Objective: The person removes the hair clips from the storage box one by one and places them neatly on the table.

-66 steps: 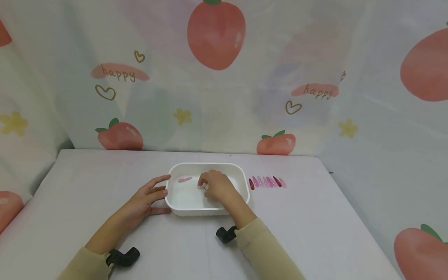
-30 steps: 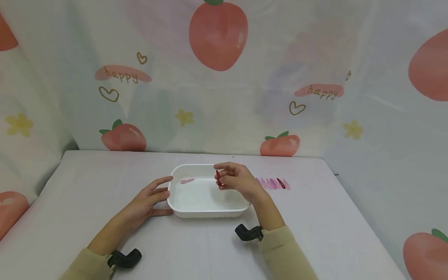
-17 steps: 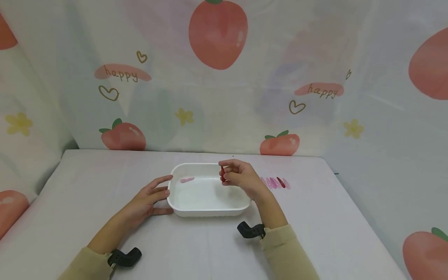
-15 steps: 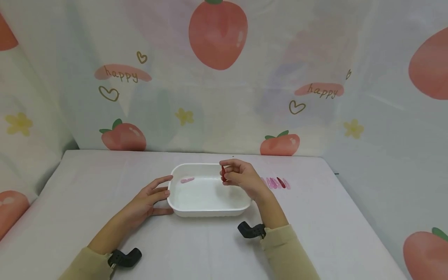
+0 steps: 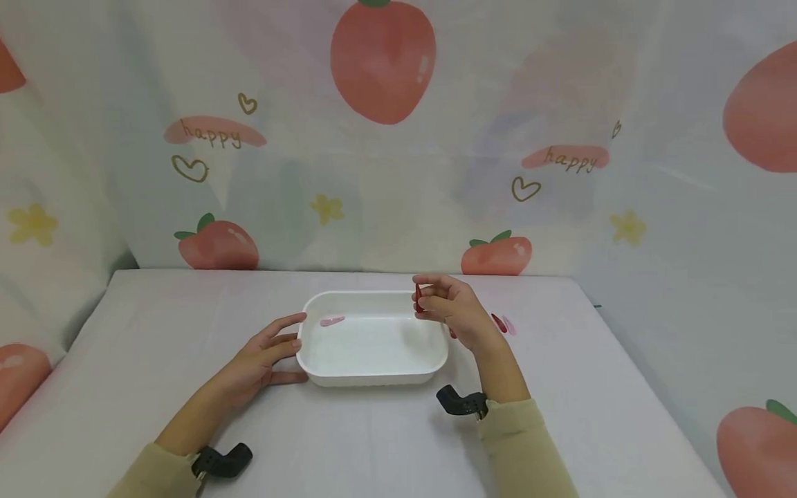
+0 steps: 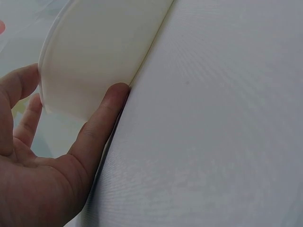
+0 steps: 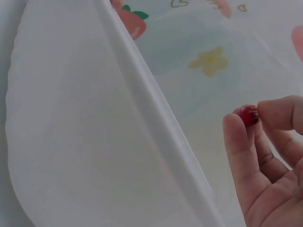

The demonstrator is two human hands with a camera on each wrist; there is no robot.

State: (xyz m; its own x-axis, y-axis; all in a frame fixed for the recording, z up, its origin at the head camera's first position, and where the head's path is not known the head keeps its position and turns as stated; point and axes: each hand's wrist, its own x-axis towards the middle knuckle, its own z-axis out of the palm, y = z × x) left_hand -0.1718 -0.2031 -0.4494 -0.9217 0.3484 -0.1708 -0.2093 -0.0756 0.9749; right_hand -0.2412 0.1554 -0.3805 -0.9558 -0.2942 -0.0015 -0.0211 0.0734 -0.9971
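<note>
The right hand [image 5: 457, 308] pinches a red, teardrop-shaped hair clip [image 5: 418, 297] between thumb and fingertips, upright over the tray's right back corner. In the right wrist view, the rounded end of the red hair clip [image 7: 250, 115] shows between the fingertips. The left hand [image 5: 258, 353] rests against the left end of the white tray [image 5: 373, 380], fingers spread and mostly straight. Its fingertips meet the rim and its thumb [image 6: 111, 101] lies low along the tray's wall. Inside the tray lies one pink hair clip [image 5: 333, 321], near the back left.
Right of the tray, a row of hair clips lies partly hidden behind the right hand and wrist. A dark red clip [image 5: 499, 323] and a pink clip [image 5: 510, 325] show at its right end. A patterned cloth backdrop [image 5: 386, 207] hangs behind the white table [image 5: 349, 443].
The right hand has come up from inside the tray with the red hair clip and moved right towards the tray's right rim. The left hand stays at the tray's left end.
</note>
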